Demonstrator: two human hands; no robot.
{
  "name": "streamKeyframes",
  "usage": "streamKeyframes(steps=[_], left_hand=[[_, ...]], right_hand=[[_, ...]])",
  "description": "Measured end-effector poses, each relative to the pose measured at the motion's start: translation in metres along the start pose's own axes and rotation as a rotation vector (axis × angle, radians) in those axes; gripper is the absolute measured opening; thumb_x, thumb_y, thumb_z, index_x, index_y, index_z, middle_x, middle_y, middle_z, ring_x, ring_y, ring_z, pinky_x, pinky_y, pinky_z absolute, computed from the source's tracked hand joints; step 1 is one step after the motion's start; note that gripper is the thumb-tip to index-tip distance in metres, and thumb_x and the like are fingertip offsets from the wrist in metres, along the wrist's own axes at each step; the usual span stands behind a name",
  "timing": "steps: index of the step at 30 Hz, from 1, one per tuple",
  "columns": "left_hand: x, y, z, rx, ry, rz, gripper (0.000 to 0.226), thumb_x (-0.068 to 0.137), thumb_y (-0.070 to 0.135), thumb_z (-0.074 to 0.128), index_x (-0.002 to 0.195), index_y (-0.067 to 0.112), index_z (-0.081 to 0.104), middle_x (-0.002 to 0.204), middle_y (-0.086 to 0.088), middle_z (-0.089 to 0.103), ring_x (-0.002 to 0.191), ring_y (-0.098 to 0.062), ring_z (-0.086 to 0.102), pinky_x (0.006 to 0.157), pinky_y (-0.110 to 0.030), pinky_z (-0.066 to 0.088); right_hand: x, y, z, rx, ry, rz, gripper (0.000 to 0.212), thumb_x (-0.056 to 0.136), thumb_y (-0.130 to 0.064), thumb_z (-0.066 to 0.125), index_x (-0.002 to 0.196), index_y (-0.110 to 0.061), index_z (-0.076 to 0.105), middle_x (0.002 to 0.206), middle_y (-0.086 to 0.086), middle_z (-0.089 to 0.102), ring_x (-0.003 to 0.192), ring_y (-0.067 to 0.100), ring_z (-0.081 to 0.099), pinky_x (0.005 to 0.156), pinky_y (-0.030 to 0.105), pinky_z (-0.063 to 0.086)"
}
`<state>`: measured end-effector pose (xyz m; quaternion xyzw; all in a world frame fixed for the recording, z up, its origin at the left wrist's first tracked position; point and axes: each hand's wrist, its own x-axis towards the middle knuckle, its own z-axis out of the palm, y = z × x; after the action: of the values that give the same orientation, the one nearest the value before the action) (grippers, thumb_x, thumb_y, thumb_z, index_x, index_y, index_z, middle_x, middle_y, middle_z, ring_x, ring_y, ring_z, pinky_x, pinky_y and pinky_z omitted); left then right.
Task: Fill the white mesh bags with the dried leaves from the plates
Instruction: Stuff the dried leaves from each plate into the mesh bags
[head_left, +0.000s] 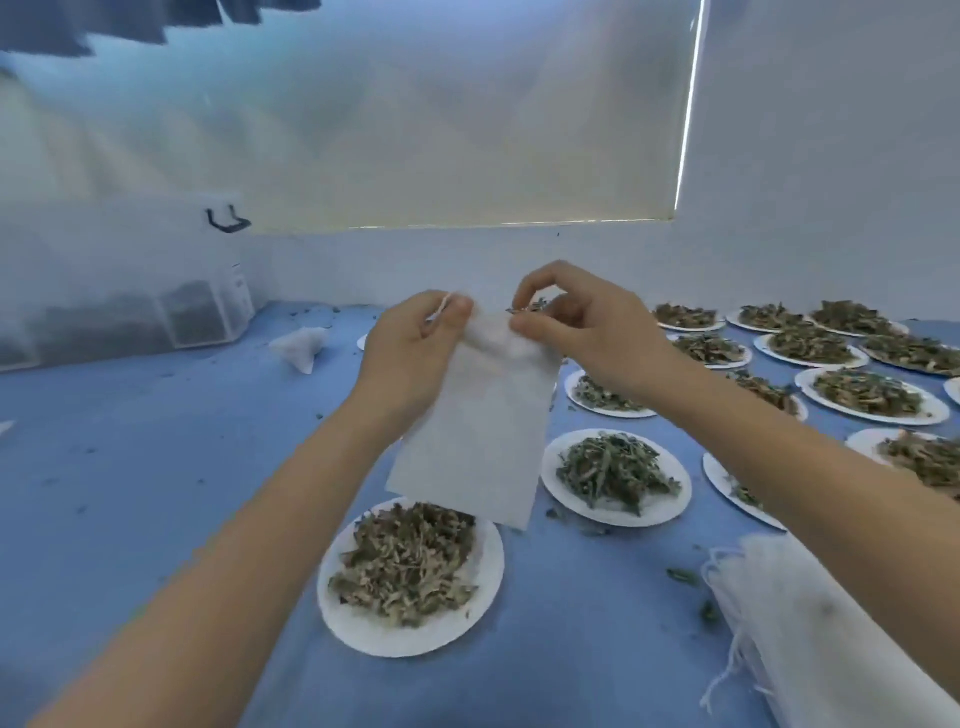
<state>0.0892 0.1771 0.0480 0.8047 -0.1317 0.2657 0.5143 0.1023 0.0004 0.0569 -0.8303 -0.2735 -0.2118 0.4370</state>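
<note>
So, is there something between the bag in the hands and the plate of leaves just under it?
Nothing visible. The white mesh bag, pinched at its top by the left hand and right hand, hangs in open air directly above the nearest plate of dried leaves.

Both hands hold a white mesh bag up above the blue surface. The left hand pinches the bag's top edge on one side; the right hand pinches the other side, with bits of dried leaves at its fingertips. Below sits a plate heaped with leaves; more plates spread to the right. A stack of bags lies at lower right, and a clear bin stands at far left.
</note>
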Motion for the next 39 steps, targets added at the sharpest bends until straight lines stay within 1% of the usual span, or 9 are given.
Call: streamKeyframes(steps=[4, 8, 12, 17, 22, 28, 31, 37, 39], left_hand=[[0.007, -0.027, -0.021, -0.008, 0.023, -0.074, 0.023, 0.096, 0.029, 0.048, 0.089, 0.016, 0.066, 0.081, 0.006, 0.063, 0.078, -0.013, 0.059, 0.072, -0.03, 0.045], [0.011, -0.049, -0.026, 0.087, 0.057, -0.099, 0.018, 0.094, 0.032, 0.049, 0.083, 0.031, 0.063, 0.073, 0.019, 0.059, 0.073, -0.001, 0.053, 0.065, -0.017, 0.039], [0.019, -0.058, -0.024, 0.158, 0.035, -0.077, 0.016, 0.094, 0.035, 0.05, 0.084, 0.034, 0.063, 0.067, 0.021, 0.057, 0.067, 0.002, 0.05, 0.059, -0.011, 0.034], [0.03, -0.059, -0.017, 0.115, 0.022, -0.038, 0.017, 0.093, 0.035, 0.051, 0.079, 0.037, 0.061, 0.078, 0.011, 0.065, 0.081, -0.011, 0.058, 0.076, -0.027, 0.043], [0.036, -0.065, -0.011, 0.097, 0.053, -0.002, 0.023, 0.093, 0.03, 0.052, 0.074, 0.041, 0.059, 0.078, 0.012, 0.066, 0.081, -0.009, 0.058, 0.075, -0.027, 0.043], [0.034, -0.071, -0.001, 0.079, -0.025, 0.051, 0.02, 0.093, 0.028, 0.053, 0.08, 0.041, 0.062, 0.087, 0.006, 0.068, 0.083, -0.007, 0.057, 0.073, -0.017, 0.041], [0.036, -0.07, -0.004, 0.089, -0.02, 0.101, 0.017, 0.095, 0.029, 0.05, 0.091, 0.029, 0.066, 0.092, 0.004, 0.069, 0.087, -0.009, 0.058, 0.079, -0.023, 0.041], [0.044, -0.067, -0.015, 0.706, 0.095, 0.496, 0.028, 0.092, 0.017, 0.044, 0.098, 0.006, 0.069, 0.089, -0.008, 0.069, 0.09, -0.028, 0.062, 0.083, -0.031, 0.034], [0.037, -0.068, -0.014, 0.742, 0.029, 0.494, 0.032, 0.085, 0.008, 0.05, 0.113, 0.004, 0.063, 0.104, -0.009, 0.067, 0.1, -0.03, 0.059, 0.09, -0.033, 0.032]], right_hand=[[0.019, 0.001, 0.038, -0.231, -0.128, -0.084, 0.026, 0.082, -0.047, 0.063, 0.094, -0.026, 0.068, 0.089, -0.007, 0.061, 0.079, 0.006, 0.053, 0.068, 0.018, 0.037], [0.025, 0.006, 0.062, -0.372, -0.025, -0.183, 0.031, 0.077, -0.035, 0.074, 0.096, -0.011, 0.072, 0.102, 0.006, 0.054, 0.098, 0.021, 0.044, 0.083, 0.021, 0.029], [0.033, 0.005, 0.075, -0.394, -0.052, -0.162, 0.031, 0.081, -0.042, 0.068, 0.096, -0.015, 0.069, 0.085, -0.001, 0.06, 0.088, 0.019, 0.05, 0.077, 0.027, 0.036], [0.048, 0.005, 0.083, -0.333, -0.07, -0.054, 0.036, 0.083, -0.037, 0.067, 0.059, -0.018, 0.049, 0.055, -0.001, 0.047, 0.057, 0.017, 0.043, 0.056, 0.024, 0.03], [0.054, 0.01, 0.082, -0.18, -0.18, 0.027, 0.022, 0.089, -0.033, 0.061, 0.074, -0.018, 0.057, 0.053, -0.013, 0.052, 0.055, 0.001, 0.047, 0.052, 0.016, 0.032], [0.058, 0.013, 0.076, -0.112, -0.424, 0.164, 0.057, 0.088, -0.033, 0.061, 0.048, -0.016, 0.025, 0.037, -0.008, 0.019, 0.037, 0.011, 0.02, 0.048, 0.028, 0.015], [0.057, 0.017, 0.077, -0.073, -0.374, 0.125, 0.047, 0.093, -0.028, 0.055, 0.054, -0.008, 0.039, 0.049, -0.003, 0.028, 0.045, 0.011, 0.026, 0.053, 0.03, 0.02], [0.057, 0.013, 0.082, 0.198, -0.239, 0.263, 0.033, 0.097, -0.023, 0.048, 0.077, 0.001, 0.057, 0.062, 0.003, 0.058, 0.061, 0.02, 0.055, 0.061, 0.039, 0.043], [0.057, 0.01, 0.081, 0.449, -0.218, 0.373, 0.028, 0.097, -0.017, 0.047, 0.094, 0.005, 0.064, 0.095, 0.019, 0.069, 0.092, 0.033, 0.065, 0.092, 0.053, 0.047]])
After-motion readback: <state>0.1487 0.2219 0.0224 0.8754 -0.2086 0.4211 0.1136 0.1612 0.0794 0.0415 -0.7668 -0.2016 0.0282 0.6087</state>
